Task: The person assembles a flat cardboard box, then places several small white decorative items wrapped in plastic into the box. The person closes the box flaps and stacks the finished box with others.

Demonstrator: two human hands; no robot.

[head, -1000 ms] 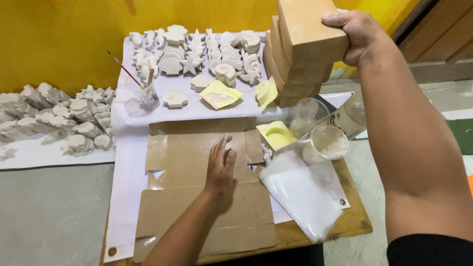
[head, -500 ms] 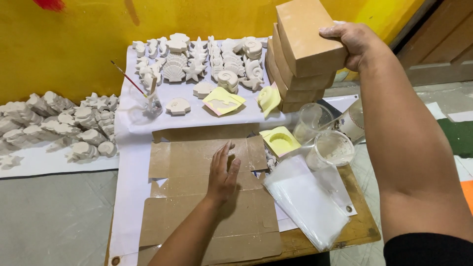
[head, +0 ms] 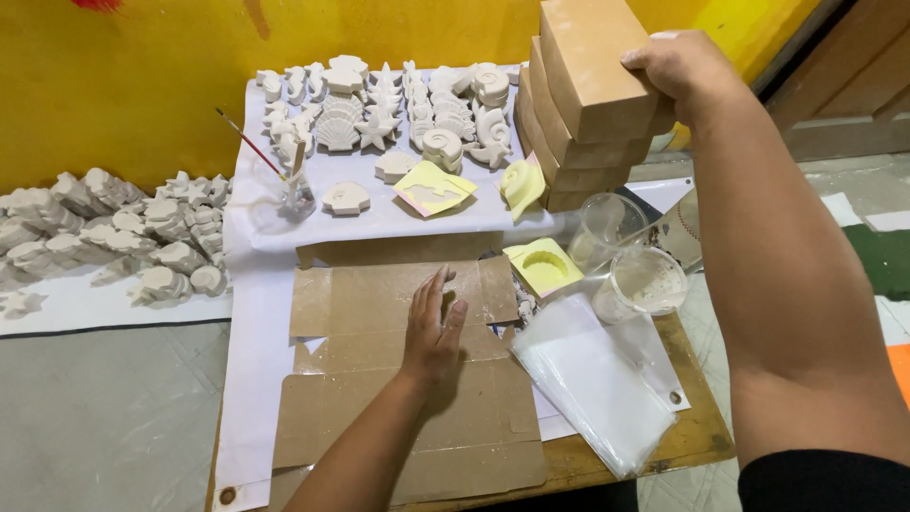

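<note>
Head view, nearest first: the left hand (head: 433, 327) lies palm down with its fingers straight and close together, pressing on a flattened cardboard box (head: 398, 379) and gripping nothing. The cardboard is spread over a white sheet (head: 254, 379) on a low wooden board (head: 697, 441). Just right of the cardboard lies a clear plastic bag (head: 597, 384). Beyond it stand two clear plastic cups (head: 630, 261), with a yellow mould (head: 542, 265) beside them. Higher up, the right hand (head: 678, 71) is curled over the top corner of a tan block (head: 588, 62), fingers wrapped round its edge. That block is the uppermost of a leaning stack of blocks (head: 559, 152) at the right of the white sheet. Farther back, white plaster shell and starfish casts (head: 389, 109) cover the sheet. A thin brush (head: 251, 144) stands in a small jar. More plaster casts (head: 123, 232) lie at the left, below a yellow wall (head: 142, 66).
</note>
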